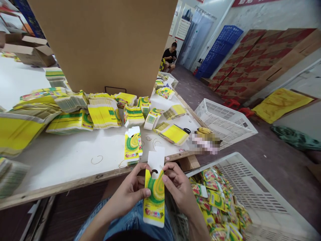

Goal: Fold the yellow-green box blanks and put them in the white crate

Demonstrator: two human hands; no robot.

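Between my two hands I hold a small yellow and green printed carton (154,201) over my lap, its white top flap standing up and open. My left hand (131,189) grips the carton's left side, thumb on the front face. At the upper right edge, the fingers of my right hand (177,182) pinch the carton near its opening. Just beyond, at the table's front edge, lies a stack of flattened cartons (132,145) of the same print. Rubber bands (97,160) are scattered on the white table top (75,150).
Bundles of flat cartons (104,112) line the table before a large brown cardboard box (107,43). Scissors (184,129) lie at the right. A white crate (250,187) of filled cartons stands beside my right arm, another crate (228,124) behind it. A person (170,57) sits farther back.
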